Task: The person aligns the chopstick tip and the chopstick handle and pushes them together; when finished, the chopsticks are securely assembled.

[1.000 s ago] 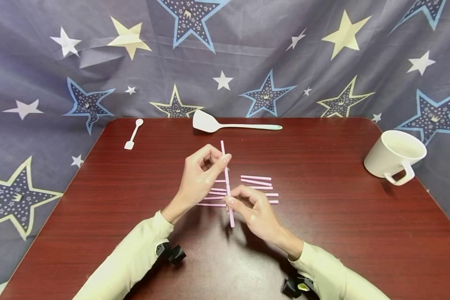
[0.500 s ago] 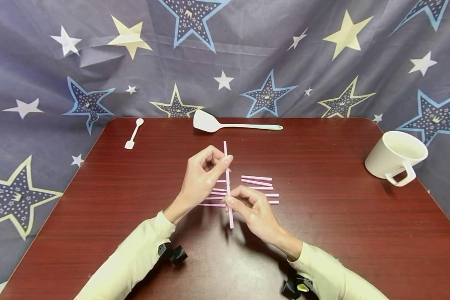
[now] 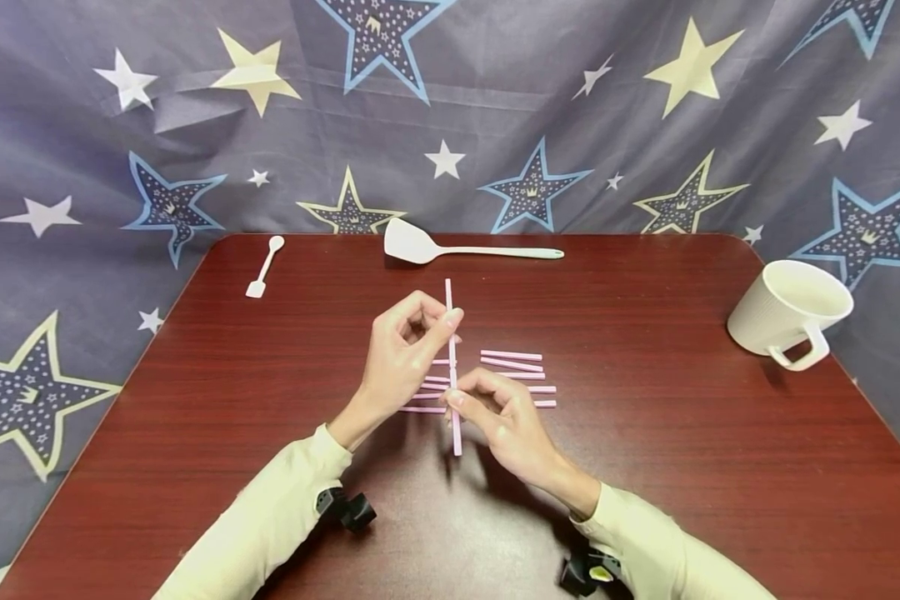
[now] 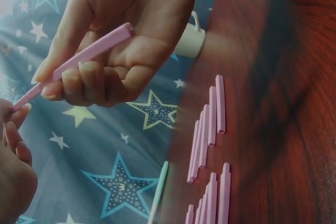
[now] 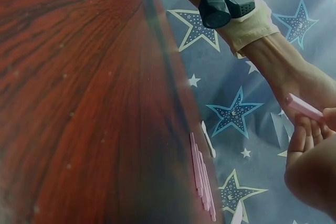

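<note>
In the head view, a long pink stick [image 3: 448, 295] stands out above the table, a faint joint line near its middle. My left hand [image 3: 399, 346] pinches its upper part between thumb and fingers. Lower down, my right hand [image 3: 516, 427] grips the same stick, and its near end pokes out below the thumb. The left wrist view shows the stick's end [image 4: 100, 45] lying across the right palm. Under the hands lie two groups of pink sticks: a left group [image 3: 423, 409], partly hidden by the hands, and a right group [image 3: 513, 357]. Some have narrower tips.
A white spatula [image 3: 412, 243] with a pale green handle end lies along the table's back. At the back left is a small white double-ended scoop [image 3: 266, 267]. A white mug [image 3: 772, 317] stands near the right edge. A starry cloth [image 3: 450, 117] hangs behind the table.
Both hands keep their hold on the pink stick. Its near end has shifted slightly left, so the stick tilts less. The other things stay put.
</note>
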The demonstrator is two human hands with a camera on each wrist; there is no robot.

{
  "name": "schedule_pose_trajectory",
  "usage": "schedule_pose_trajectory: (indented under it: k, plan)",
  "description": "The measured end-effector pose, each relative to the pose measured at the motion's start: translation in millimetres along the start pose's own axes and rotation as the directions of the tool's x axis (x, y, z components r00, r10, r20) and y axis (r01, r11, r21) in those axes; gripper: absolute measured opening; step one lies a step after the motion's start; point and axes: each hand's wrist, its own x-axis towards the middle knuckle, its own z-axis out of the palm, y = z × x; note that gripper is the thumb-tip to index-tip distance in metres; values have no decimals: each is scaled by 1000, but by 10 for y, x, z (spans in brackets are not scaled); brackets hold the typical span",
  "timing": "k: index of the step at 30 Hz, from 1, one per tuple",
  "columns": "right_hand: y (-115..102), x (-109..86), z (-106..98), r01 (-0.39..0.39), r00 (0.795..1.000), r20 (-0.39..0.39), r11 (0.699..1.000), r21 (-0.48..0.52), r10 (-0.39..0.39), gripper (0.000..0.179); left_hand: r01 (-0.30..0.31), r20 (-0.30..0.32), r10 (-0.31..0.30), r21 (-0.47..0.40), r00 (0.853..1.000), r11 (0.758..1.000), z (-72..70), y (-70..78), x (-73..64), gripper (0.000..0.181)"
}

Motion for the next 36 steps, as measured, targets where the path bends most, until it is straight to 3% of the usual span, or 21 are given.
schedule_pose_trajectory:
  k: [12, 19, 26, 34, 36]
  plan:
    - [-116, 81, -26, -83, 996, 27, 996, -36, 84, 13, 14, -42, -10, 107, 999, 994, -85, 29, 42, 10]
    - [-119, 70, -113, -59, 991, 109, 978, -199, 82, 13, 21, -27, -17, 130, 999, 991, -122, -47, 109, 12]
    - [-77, 43, -229, 53, 970, 239, 909, -413, 52, 16, -27, -29, 31, 147, 999, 989, -200, -156, 195, 38]
    - [-92, 50, -231, 150, 957, 290, 816, -558, 23, 24, -28, -18, 31, 145, 999, 989, -243, -236, 230, 40]
    - [-85, 50, -230, 168, 955, 295, 807, -567, 9, 25, -25, -21, 28, 152, 999, 988, -249, -249, 232, 39]
